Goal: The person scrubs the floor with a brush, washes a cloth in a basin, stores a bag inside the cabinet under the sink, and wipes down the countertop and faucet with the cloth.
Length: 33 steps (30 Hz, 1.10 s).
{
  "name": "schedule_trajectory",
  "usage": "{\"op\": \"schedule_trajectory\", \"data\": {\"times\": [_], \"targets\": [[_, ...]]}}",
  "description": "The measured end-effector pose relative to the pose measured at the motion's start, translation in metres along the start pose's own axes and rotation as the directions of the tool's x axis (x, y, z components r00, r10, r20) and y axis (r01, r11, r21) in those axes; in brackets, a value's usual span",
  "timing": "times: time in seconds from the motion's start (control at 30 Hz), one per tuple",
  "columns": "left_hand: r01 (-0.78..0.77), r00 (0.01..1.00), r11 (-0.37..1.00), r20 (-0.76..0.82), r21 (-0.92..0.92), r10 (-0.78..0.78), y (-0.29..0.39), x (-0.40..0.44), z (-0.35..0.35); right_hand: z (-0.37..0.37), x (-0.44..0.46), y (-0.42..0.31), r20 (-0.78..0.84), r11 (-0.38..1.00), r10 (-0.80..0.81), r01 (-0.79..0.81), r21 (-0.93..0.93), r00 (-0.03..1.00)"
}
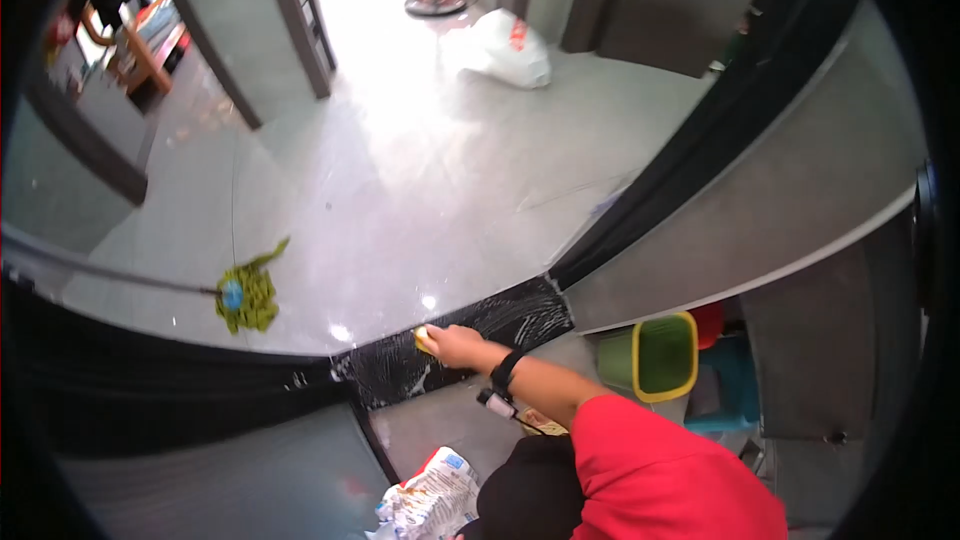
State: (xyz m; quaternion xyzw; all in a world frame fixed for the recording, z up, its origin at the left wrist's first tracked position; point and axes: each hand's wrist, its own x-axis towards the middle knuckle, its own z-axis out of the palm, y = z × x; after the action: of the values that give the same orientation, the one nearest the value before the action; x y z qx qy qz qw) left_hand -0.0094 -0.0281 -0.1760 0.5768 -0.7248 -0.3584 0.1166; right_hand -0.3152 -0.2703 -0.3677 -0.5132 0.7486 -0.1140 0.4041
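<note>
1. Black with whitish streaks, a floor strip [500,322] is lying between the pale tiled floor [390,190] and the grey floor nearer us.
2. We are holding our right hand [458,346] over this strip, its fingers grasping a small yellow pad [419,344]; we are not managing to tell whether the pad is touching the surface.
3. That pad is sitting left of the strip's middle, by the edge farther from us.
4. We are wearing a black wristband [506,370] and a red sleeve [670,480] on this arm.
5. We are unable to tell the left hand's state.
6. Beyond the strip, to the left, a green mop head [252,302] is lying; a white bag [507,50] is resting farther off.
7. On our right, a green bin [617,362] is sitting beside a blue tub [738,390].
8. Near our dark-clothed knee [530,490], a printed white packet [440,492] is lying.
</note>
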Motion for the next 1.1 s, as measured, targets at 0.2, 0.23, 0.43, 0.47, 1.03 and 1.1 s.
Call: {"op": "schedule_trajectory", "data": {"times": [0.2, 0.23, 0.43, 0.47, 1.03, 1.1], "targets": [[-0.066, 0.922, 0.99, 0.372, -0.124, 0.108, 0.065, -0.025, -0.043, -0.069, -0.131, -0.081, 0.024, 0.838, -0.397, 0.352, 0.416, 0.918], [-0.072, 0.88, 0.986, 0.456, -0.149, 0.133, 0.077, -0.03, -0.049, -0.109, -0.178, -0.107, 0.113, 0.86, -0.384, 0.31, 0.406, 0.916], [-0.131, 0.513, 0.969, 0.822, -0.211, 0.248, 0.129, -0.046, -0.074, -0.185, -0.371, -0.154, 0.122, 0.893, -0.38, 0.329, 0.308, 0.917], [-0.144, 0.476, 0.968, 0.843, -0.204, 0.248, 0.135, -0.045, -0.075, -0.195, -0.406, -0.153, 0.034, 0.892, -0.361, 0.334, 0.303, 0.932], [0.125, 0.558, 0.98, 0.805, 0.157, -0.201, 0.205, -0.029, -0.093, -0.376, -0.881, 0.076, -0.73, 0.676, 0.669, -0.295, 0.675, -0.138], [0.14, 0.552, 0.975, 0.804, 0.173, -0.222, 0.219, -0.04, -0.081, -0.379, -0.889, 0.133, -0.722, 0.621, 0.668, -0.397, 0.676, -0.183]]}}
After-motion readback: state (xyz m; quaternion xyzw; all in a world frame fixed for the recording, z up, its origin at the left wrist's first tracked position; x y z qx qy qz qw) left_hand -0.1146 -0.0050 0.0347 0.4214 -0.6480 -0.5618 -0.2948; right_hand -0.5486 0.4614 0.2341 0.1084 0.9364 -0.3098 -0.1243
